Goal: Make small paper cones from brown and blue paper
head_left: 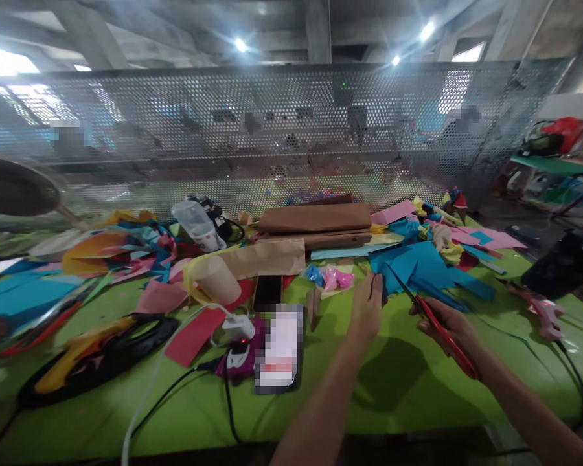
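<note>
My right hand is wrapped around a pair of scissors with red handles, whose dark blades point up and left toward my left hand. My left hand is closed, its fingers pinched together. A small dark edge shows beside its fingertips, but I cannot make out what it is. Just beyond both hands lie overlapping sheets of blue paper. To the left of my left hand, a small brown cone-like paper piece rests on the green table, near pink and blue crumpled pieces.
A phone with a lit screen lies beside a purple power strip with cables. A pink glue gun is at right, a yellow one at left. Folded brown paper lies before a perforated metal screen.
</note>
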{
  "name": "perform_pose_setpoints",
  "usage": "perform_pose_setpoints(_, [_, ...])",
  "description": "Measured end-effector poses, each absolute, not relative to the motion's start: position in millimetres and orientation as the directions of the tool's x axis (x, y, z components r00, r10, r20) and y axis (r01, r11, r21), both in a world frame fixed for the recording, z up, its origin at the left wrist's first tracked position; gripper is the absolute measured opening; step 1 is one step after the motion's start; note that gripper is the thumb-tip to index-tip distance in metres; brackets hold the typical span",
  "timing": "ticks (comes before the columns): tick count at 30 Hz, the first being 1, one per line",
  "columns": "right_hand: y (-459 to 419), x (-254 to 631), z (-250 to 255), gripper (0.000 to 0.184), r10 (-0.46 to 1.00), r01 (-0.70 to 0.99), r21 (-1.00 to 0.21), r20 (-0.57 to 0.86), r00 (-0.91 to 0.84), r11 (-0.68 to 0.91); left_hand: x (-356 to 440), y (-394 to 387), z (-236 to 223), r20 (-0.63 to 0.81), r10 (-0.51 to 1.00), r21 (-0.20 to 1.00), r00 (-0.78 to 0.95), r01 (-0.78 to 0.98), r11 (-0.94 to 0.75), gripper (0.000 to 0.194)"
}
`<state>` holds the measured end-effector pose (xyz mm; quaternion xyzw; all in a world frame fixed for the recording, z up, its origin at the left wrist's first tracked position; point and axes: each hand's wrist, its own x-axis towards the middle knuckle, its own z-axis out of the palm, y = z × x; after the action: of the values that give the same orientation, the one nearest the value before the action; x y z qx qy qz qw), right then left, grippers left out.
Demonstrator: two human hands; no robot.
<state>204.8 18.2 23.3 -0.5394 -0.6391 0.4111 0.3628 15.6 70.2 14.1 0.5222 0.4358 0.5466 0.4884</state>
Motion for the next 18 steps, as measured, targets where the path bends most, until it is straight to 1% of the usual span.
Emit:
perform_pose_setpoints(2, [18,208,21,0.044,0.986,0.424,-0.901,0.024,-0.162,0.092,16,69,15,0.174,0.984,0.982,0.042,-0.087,-0.17,0.045])
perform_pose_setpoints(4, [17,211,20,0.046,0.984,0.465,-0.877,0.045,-0.17,0.12,17,67,16,0.166,0.984,0.983,0.065,-0.094,-0.159,0.044])
perform_pose_setpoints(9, [18,216,20,0.058,0.986,0.529,-0.835,0.088,-0.14,0.15,22,65,15,0.137,0.983,0.989,0.125,-0.082,-0.127,0.04])
perform_pose_setpoints(18, [18,205,33,0.043,0.979,0.471,-0.865,0.098,-0.178,0.172,24,66,10,0.125,0.981,0.986,0.146,-0.129,-0.106,0.043])
